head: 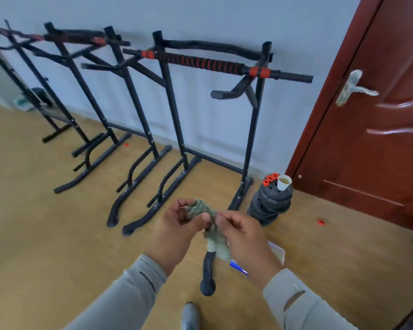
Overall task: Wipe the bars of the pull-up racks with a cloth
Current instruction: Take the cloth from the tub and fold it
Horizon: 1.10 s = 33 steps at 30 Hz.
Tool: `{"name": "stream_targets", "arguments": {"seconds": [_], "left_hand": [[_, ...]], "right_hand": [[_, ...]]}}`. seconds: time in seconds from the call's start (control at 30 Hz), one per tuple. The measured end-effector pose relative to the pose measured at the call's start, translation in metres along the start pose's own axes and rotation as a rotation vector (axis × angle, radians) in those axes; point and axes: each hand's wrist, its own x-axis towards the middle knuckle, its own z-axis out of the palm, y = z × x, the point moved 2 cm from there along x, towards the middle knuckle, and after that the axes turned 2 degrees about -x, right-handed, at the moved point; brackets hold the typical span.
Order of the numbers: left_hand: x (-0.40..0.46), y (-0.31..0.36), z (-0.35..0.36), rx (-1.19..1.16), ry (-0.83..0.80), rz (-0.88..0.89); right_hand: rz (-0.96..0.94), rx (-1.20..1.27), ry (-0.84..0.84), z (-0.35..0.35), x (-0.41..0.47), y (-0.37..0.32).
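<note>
Both hands pinching a green cloth (206, 215) in front of the pull-up racks (215, 65): left hand (177, 225) gripping top, right hand (239, 232) gripping middle.

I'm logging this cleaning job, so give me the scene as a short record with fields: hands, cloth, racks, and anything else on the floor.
left hand: holds the cloth, top end
right hand: pinches the cloth lower down
cloth: green, crumpled, not touching any bar
nearest rack bar: black with orange bands, untouched
racks: a row along the wall
floor by door: stack of weight plates with a paper cup on top
</note>
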Motion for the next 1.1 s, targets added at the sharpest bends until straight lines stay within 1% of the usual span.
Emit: {"name": "stream_targets", "arguments": {"seconds": [0.07, 0.13, 0.2, 0.3, 0.4, 0.47, 0.5, 0.57, 0.67, 0.73, 0.8, 0.87, 0.93, 0.97, 1.03, 1.1], "left_hand": [[-0.007, 0.006, -0.02, 0.005, 0.089, 0.027], [-0.012, 0.007, -0.041, 0.011, 0.129, 0.048], [-0.016, 0.007, -0.058, -0.061, 0.16, 0.043], [-0.02, 0.008, -0.077, -0.269, 0.199, 0.018], [-0.021, 0.011, -0.098, -0.382, 0.2, 0.001], [-0.021, 0.01, -0.115, -0.343, 0.174, -0.014], [-0.022, 0.009, -0.124, -0.267, 0.176, -0.009], [-0.021, 0.007, -0.145, -0.1, 0.249, 0.015], [-0.016, 0.012, -0.183, -0.022, 0.371, 0.093], [-0.009, 0.02, -0.211, -0.018, 0.413, 0.128], [0.001, 0.025, -0.241, -0.094, 0.436, 0.138], [0.011, 0.031, -0.27, -0.174, 0.47, 0.134], [0.02, 0.035, -0.298, -0.194, 0.512, 0.146], [0.024, 0.037, -0.31, -0.173, 0.531, 0.155], [0.032, 0.04, -0.33, -0.043, 0.546, 0.177], [0.042, 0.041, -0.34, 0.077, 0.511, 0.193]], "right_hand": [[0.058, 0.117, -0.011, 0.015, 0.001, -0.001], [0.133, 0.246, -0.005, 0.031, 0.003, -0.005], [0.185, 0.327, -0.02, 0.049, 0.004, -0.01], [0.231, 0.376, -0.069, 0.077, 0.005, -0.02], [0.179, 0.257, -0.146, 0.106, 0.005, -0.029], [0.106, 0.18, -0.177, 0.125, 0.004, -0.036], [0.08, 0.161, -0.17, 0.137, 0.004, -0.04], [0.042, 0.129, -0.119, 0.161, 0.007, -0.048], [0.032, 0.109, -0.077, 0.202, 0.011, -0.059], [0.045, 0.098, -0.057, 0.228, 0.014, -0.067], [0.078, 0.121, -0.013, 0.25, 0.019, -0.075], [0.137, 0.207, 0.038, 0.268, 0.025, -0.082], [0.19, 0.298, 0.075, 0.283, 0.033, -0.088], [0.208, 0.335, 0.089, 0.29, 0.038, -0.091], [0.237, 0.386, 0.105, 0.301, 0.047, -0.096], [0.241, 0.381, 0.063, 0.311, 0.055, -0.102]]}}
